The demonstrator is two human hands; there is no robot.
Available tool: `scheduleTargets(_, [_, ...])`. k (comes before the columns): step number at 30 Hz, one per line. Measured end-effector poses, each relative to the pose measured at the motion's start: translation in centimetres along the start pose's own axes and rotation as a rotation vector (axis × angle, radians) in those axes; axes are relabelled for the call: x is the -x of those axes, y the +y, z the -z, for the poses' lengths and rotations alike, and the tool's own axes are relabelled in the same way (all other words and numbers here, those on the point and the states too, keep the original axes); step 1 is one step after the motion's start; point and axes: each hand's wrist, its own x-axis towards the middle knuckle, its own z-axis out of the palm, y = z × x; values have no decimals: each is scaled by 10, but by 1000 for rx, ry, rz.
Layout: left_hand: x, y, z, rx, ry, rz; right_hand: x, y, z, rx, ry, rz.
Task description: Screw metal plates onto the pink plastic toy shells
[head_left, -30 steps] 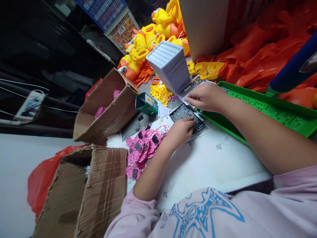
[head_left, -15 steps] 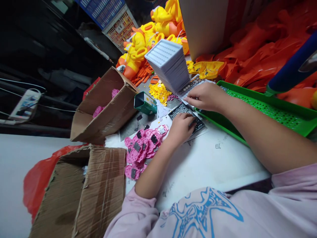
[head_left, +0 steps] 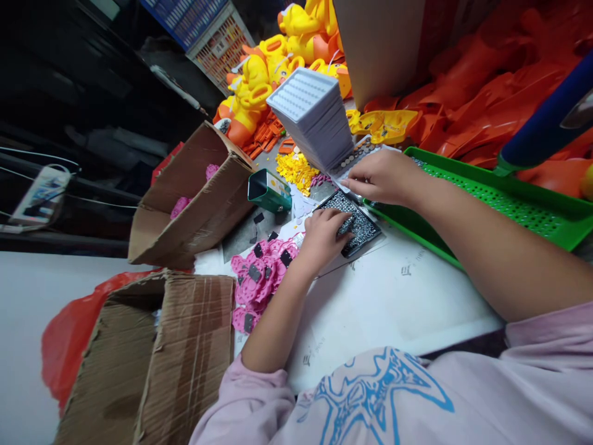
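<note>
A small black tray [head_left: 359, 227] filled with tiny metal pieces lies on the white table [head_left: 398, 296]. My left hand [head_left: 322, 238] rests on the tray's near left part, fingers curled on the pieces. My right hand [head_left: 382, 178] sits just beyond the tray, fingertips pinched together at its far edge; what they pinch is too small to make out. A heap of pink plastic parts [head_left: 259, 278] with dark inserts lies left of my left hand.
A stack of white trays [head_left: 315, 117] stands behind the hands, a green perforated tray [head_left: 500, 198] to the right. A green tin [head_left: 269, 190], yellow bits [head_left: 296, 170], two open cardboard boxes [head_left: 194, 198] [head_left: 152, 358] and yellow-orange toys [head_left: 264, 86] surround the spot.
My left hand slid a little left and toward me over the black tray. My right hand has barely moved. The camera shifted slightly.
</note>
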Motion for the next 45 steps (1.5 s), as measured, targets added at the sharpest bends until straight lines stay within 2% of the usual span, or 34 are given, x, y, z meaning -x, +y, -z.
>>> scheduleTargets(4, [-5,8,-4,-31,-3,132,0,-1,-1,4,-4,-2])
scheduleTargets(11, [-22,12,-20,-55,70,202,0,1,-1,-1,-12,-7])
scheduleTargets(16, [-9,8,-16,-11,79,196,0,2,-2,2,-5,-5])
scheduleTargets(21, [11,9,-5,-95,76,236,-1,1,-1,12,-39,1])
scheduleTargets(27, [20,15,2,-179,44,136,0,-2,0,26,-32,14])
scheduleTargets(34, [13,6,-9,-203,20,4,1,-3,2,29,-67,-2])
scheduleTargets(40, [0,4,-18,-239,51,57,0,-2,3,23,-70,-7])
scheduleTargets(45, [-10,10,-19,-210,8,107,0,-3,2,29,-81,-15])
